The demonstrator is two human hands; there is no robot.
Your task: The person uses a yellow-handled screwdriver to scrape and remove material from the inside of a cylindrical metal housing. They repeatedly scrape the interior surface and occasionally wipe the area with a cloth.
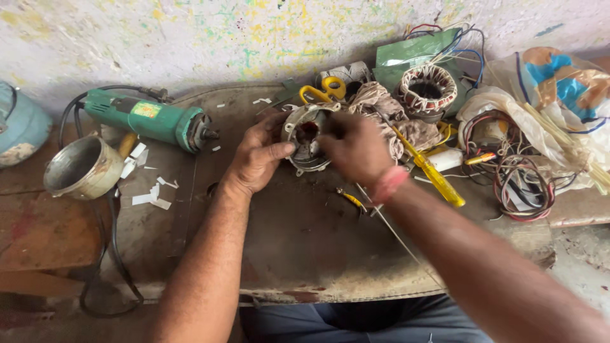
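- A worn, stained workbench point(305, 254) filled the middle of the room, set against a paint-spattered wall point(190, 38).
- A heap of clear plastic bags point(559, 108) lay at the bench's far right corner, one with blue and brown print.
- A green angle grinder point(149, 119) lay on its side at the left, its black cord looping off the bench edge.
- A dull metal cup-shaped housing point(82, 168) sat left of the grinder, open mouth tilted up, with white paper scraps point(147, 194) just beside it.
- A tangle of red, black and white wires point(518, 181) rested at the right.
- A wound motor core point(427, 90), copper coils showing, stood behind the rag point(387, 111).
- The round motor end cover point(306, 136) sat near the bench's back centre, between both hands.
- The left hand point(257, 159) gripped the cover's left rim, thumb pressed against its side and fingers curled over the top edge.
- The right hand point(354, 147) hovered over the cover's right side, fingers bunched together and blurred; I could not tell what they pinched.
- A yellow-handled screwdriver point(435, 178) lay slanted just right of that wrist.
- Yellow-handled scissors point(321, 91) lay behind the cover.
- A thin wire strand point(394, 232) ran across the bench under the right forearm.
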